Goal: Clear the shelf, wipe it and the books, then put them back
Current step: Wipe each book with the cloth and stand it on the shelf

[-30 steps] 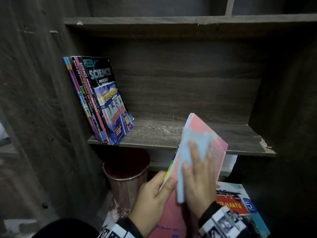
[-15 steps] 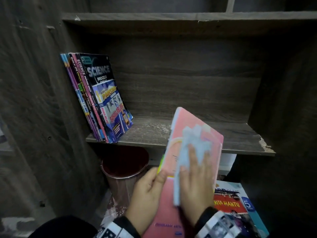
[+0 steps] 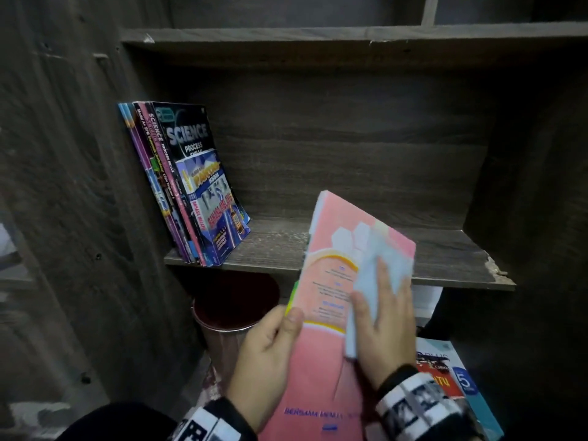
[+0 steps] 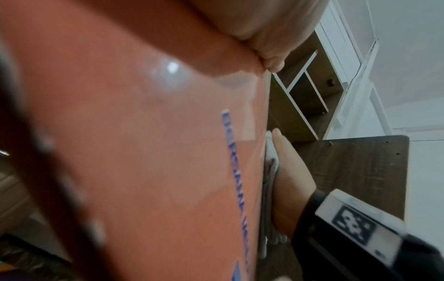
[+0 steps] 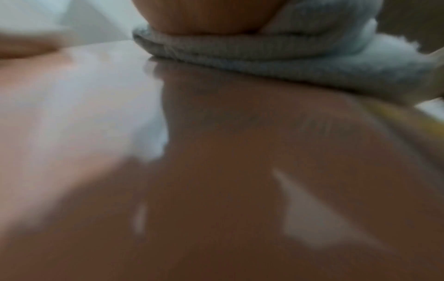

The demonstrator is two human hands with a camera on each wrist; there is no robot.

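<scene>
The left hand (image 3: 267,354) has its grip closed on the left edge of the pink book (image 3: 331,313), thumb over the cover, holding it tilted up in front of the shelf (image 3: 445,265). The right hand (image 3: 385,326) lies flat with straight fingers, pressing a pale blue cloth (image 3: 378,268) onto the cover's right side. Up and left of the grip, a row of books (image 3: 191,186) leans against the shelf's left wall. Below the left hand stands a dark bin (image 3: 232,310); under the right wrist lie more books (image 3: 455,380).
</scene>
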